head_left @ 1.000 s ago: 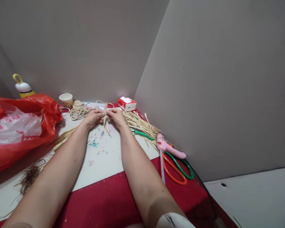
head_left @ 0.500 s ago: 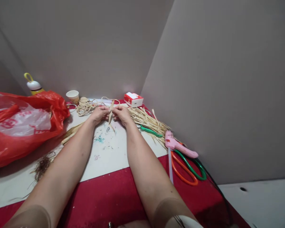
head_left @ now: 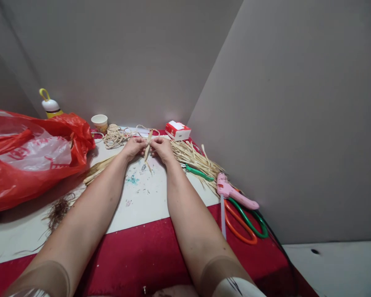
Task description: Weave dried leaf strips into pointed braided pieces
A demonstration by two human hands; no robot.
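Observation:
Both hands meet over the far part of a paint-stained white board (head_left: 132,206). My left hand (head_left: 135,147) pinches a flat strip of dried straw-like leaf (head_left: 148,149) from the left. On the strip's other side my right hand (head_left: 162,148) pinches it too, fingertips close to those of the left. The strip stands roughly upright, with a pointed lower end. Behind it curls a thin twisted cord (head_left: 140,127). A tangled bundle of pale cord (head_left: 114,136) lies left of my left hand, and a pile of dried straw strips (head_left: 194,156) spreads to the right of my right hand.
Right of my arm lie green-handled pliers (head_left: 199,172), a pink glue gun (head_left: 235,193) and scissors with orange and green handles (head_left: 243,231). A red plastic bag (head_left: 34,177), bottle (head_left: 51,106) and paper cup (head_left: 99,122) stand left. A small red-white box (head_left: 177,131) sits by the grey walls.
The view has shifted slightly, so most things sit a little farther right. My hands keep their pinch on the strip, with little visible change.

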